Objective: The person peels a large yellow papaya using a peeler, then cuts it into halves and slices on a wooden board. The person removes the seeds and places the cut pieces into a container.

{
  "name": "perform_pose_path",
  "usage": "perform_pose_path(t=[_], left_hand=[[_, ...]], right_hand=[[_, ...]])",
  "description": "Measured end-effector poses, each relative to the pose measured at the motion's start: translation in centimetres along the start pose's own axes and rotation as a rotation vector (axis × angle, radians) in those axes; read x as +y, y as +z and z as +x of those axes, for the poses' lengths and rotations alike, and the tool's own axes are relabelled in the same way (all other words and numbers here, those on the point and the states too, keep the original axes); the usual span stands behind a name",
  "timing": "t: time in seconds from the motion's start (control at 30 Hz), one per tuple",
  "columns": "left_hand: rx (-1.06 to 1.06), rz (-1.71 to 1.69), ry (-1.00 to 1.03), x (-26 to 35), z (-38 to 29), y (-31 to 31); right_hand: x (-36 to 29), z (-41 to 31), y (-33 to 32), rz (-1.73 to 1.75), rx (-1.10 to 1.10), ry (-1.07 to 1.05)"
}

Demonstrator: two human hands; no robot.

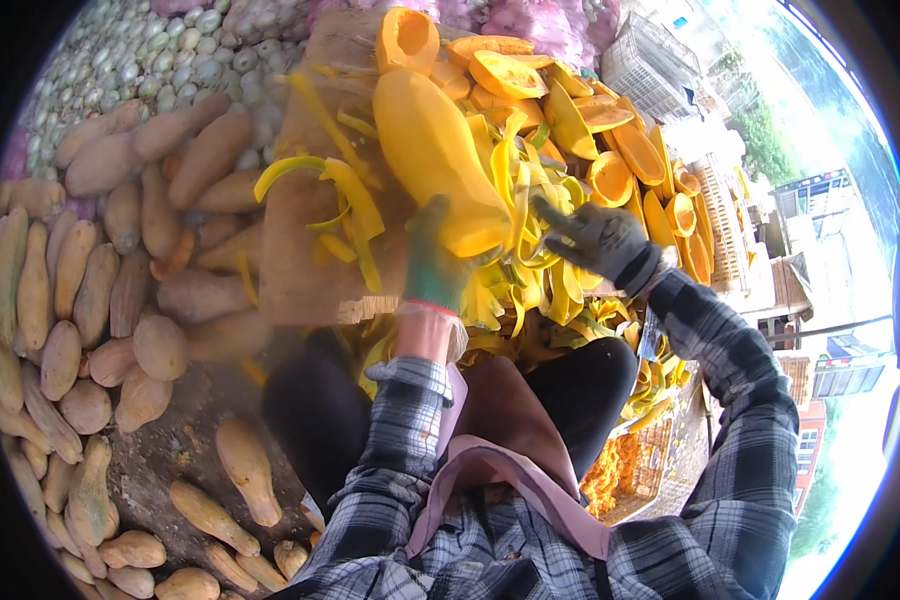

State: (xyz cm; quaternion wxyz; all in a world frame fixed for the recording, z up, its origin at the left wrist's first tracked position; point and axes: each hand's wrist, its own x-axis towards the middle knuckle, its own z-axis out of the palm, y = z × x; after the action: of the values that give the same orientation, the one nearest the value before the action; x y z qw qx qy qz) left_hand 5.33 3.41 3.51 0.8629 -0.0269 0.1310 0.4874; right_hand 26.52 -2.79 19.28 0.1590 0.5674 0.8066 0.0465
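A peeled yellow squash (435, 157) lies slanted over a wooden board (292, 255), its narrower end towards me. My left hand (435, 262), in a green-and-grey glove, grips that near end; the fingers beneath it are hidden. To the right, my right hand (607, 236) in a grey glove has its fingers apart beside the squash, over a heap of yellow peel strips (525, 292). I see no tool in it. More peel (352, 206) lies on the board to the left.
Halved, hollowed squash (630, 150) are piled at the far right, by a plastic crate (720, 217). Unpeeled squash (82, 285) cover the left ground, with onions (187, 52) behind. A crate of orange pulp (630, 469) stands beside my right knee. Purple mesh sacks (536, 30) lie behind the board.
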Motion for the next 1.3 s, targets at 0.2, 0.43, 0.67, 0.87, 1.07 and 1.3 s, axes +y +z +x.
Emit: perform_pose_path(t=[0.2,0.43,0.67,0.87,1.07,1.3], left_hand=[[0.011,0.030,-0.009,0.6,-1.3,1.6],[-0.133,-0.084,-0.212,0.2,-1.0,0.0],[0.160,0.384,0.064,-2.4,0.0,-2.3],[0.097,1.363,1.177,1.5,4.0,1.9],[-0.615,2.361,1.325,4.0,12.3,9.0],[-0.865,2.638,1.069,4.7,15.5,8.0]], right_hand=[[-0.6,-2.0,-1.9,0.075,0.112,0.212],[-2.7,1.9,-0.5,0.099,0.006,-0.049],[-0.3,-2.1,2.8,0.433,0.003,0.167],[-1.6,-3.8,5.4,1.057,0.464,0.617],[-3.6,-5.3,7.5,0.851,0.530,0.448],[1.6,0.7,9.0,0.579,0.359,0.135]])
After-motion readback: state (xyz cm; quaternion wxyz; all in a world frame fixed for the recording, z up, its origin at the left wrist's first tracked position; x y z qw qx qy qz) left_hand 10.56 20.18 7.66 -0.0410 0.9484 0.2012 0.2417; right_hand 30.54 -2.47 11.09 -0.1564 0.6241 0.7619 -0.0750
